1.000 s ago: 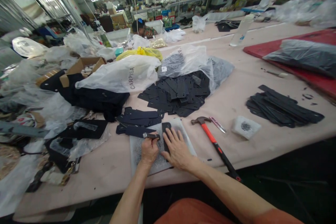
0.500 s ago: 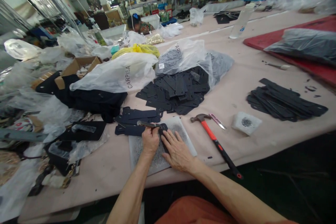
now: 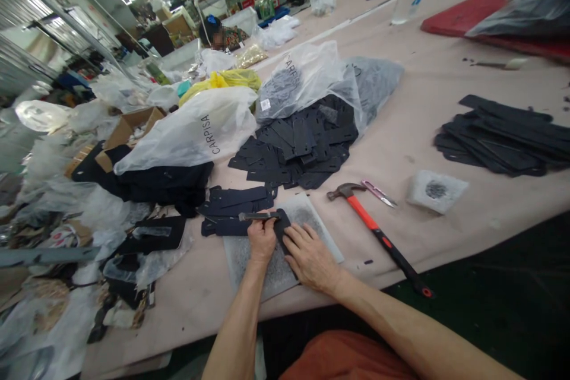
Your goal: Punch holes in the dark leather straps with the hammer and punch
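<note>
My left hand point(image 3: 262, 240) is closed around a slim metal punch point(image 3: 253, 216), its tip at the upper end of a black strip point(image 3: 282, 227). My right hand point(image 3: 312, 256) lies on that strip with the fingers stretched out, pressing it onto a grey-speckled pale board point(image 3: 262, 274). Part of the strip is hidden under the fingers. To the right lies a claw hammer point(image 3: 378, 234) with an orange and black handle. Small pink-handled snips point(image 3: 378, 193) rest beside its head. Several more black strips point(image 3: 238, 202) lie just beyond my left hand.
A large heap of black strips point(image 3: 298, 145) spreads under plastic bags point(image 3: 312, 74). Another stack point(image 3: 503, 136) lies at the right, near a white block point(image 3: 437, 191) with a dark patch. Dark cloth point(image 3: 169, 185) and plastic clutter cover the left. A person point(image 3: 218, 35) is at the back.
The camera view has turned slightly, so the table things appear shifted. The punch now lies more level in my left hand. More of the strip's upper end shows beside my right fingers.
</note>
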Available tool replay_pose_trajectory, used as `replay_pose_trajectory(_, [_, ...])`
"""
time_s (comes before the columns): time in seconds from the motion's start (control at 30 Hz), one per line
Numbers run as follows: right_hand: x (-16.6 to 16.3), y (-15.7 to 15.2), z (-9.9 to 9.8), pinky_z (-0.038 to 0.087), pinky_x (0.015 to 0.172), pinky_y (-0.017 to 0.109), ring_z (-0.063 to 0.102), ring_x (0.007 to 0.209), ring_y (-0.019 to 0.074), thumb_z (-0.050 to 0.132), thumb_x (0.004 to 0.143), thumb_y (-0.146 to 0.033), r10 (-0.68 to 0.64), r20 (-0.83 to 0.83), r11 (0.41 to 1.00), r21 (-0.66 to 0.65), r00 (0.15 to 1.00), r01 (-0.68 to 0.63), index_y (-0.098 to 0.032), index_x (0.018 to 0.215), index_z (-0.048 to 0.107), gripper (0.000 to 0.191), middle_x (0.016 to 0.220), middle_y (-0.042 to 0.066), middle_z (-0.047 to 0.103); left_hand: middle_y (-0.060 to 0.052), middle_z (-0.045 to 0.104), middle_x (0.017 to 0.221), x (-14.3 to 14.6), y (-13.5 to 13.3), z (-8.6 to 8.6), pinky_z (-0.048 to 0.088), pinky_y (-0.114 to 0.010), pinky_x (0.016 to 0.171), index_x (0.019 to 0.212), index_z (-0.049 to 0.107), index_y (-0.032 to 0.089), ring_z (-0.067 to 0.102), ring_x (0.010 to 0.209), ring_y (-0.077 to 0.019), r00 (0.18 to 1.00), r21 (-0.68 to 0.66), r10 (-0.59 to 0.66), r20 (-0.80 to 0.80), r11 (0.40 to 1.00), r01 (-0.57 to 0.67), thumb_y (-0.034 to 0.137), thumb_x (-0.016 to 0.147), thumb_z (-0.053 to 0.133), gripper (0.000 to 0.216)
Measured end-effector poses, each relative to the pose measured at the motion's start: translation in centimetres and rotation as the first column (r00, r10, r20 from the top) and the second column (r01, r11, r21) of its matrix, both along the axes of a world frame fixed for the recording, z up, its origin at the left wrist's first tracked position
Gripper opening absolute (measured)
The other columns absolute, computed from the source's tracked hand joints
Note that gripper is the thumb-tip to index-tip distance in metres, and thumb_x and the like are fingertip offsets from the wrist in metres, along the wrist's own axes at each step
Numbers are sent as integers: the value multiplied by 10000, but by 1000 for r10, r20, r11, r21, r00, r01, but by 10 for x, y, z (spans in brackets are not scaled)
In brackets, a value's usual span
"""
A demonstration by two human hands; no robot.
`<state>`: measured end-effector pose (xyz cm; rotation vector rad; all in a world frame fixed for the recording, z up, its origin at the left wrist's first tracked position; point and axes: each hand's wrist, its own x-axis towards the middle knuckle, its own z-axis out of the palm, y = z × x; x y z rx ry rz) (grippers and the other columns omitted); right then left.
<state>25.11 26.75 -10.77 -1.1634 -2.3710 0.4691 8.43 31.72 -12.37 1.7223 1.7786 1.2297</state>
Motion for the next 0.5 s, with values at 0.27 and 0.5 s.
replay_pose_trajectory(0.27, [3, 3, 5, 242, 1132, 510, 389, 1327, 313, 497, 917, -299, 2, -7, 998, -62, 1000, -3, -124, 1303, 547, 426, 1374, 151, 523, -64, 735, 983, 1, 2, 0, 529, -342, 917, 948, 686, 183, 679, 950, -189, 997, -28, -10, -80, 1000, 7, 248, 893, 518, 188])
replay_pose_trajectory(0.5, [2, 3, 1, 214, 1140, 527, 366, 1345, 328, 486, 926, -318, 9, 22, 997, -71, 1000, -7, -105, 1337, 521, 464, 1404, 162, 500, -91, 737, 981, 5, 7, -4, 534, -342, 896, 951, 684, 171, 687, 956, -210, 967, -36, -17, -253, 999, 8, 218, 889, 481, 218])
